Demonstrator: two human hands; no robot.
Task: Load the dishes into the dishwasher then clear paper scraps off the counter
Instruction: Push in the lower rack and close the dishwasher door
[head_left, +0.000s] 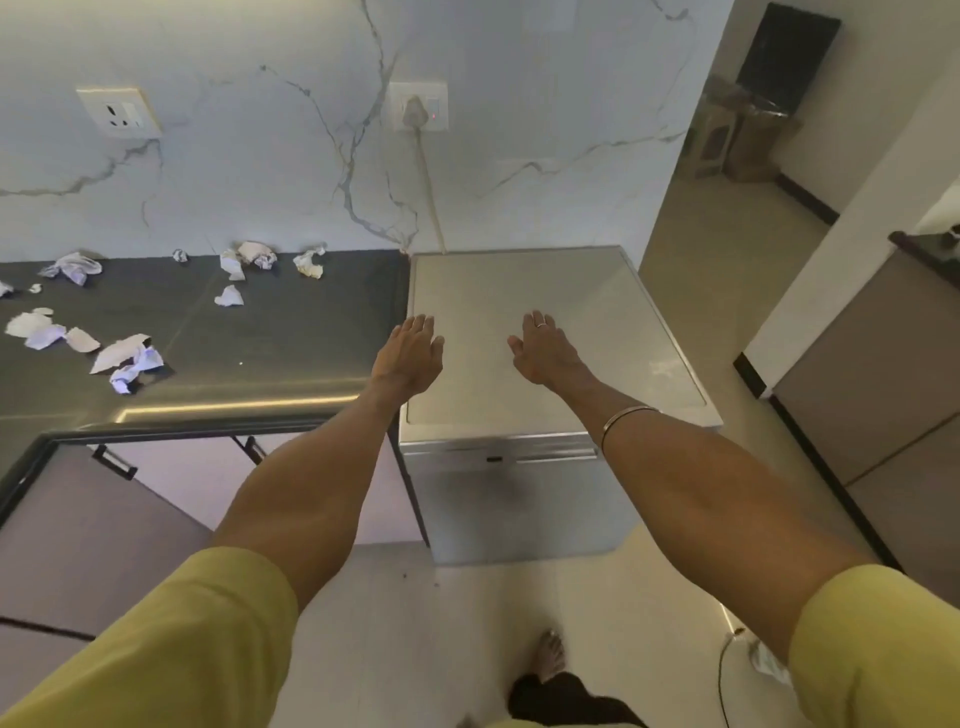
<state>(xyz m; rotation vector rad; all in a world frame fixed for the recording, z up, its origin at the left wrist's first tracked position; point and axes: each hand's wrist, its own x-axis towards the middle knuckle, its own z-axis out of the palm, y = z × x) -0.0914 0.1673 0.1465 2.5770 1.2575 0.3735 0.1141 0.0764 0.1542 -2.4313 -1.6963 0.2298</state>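
A silver dishwasher (519, 499) stands against the marble wall, its door shut and its flat top bare. Over that top I hold both hands out with fingers straight: my left hand (410, 353) near the top's left edge, my right hand (543, 348) over its middle, a ring on one finger. Neither hand holds anything. Several crumpled paper scraps (127, 356) lie on the dark counter (291, 343) to the left, some near the front, others (254, 257) along the wall. No dishes are in view.
A plug and cord (415, 117) run from a wall socket down behind the dishwasher. Cabinet doors with black handles (117, 462) sit under the counter. A doorway (727, 208) opens at right, beside grey cabinets (857, 395). A cable (724, 670) lies on the floor.
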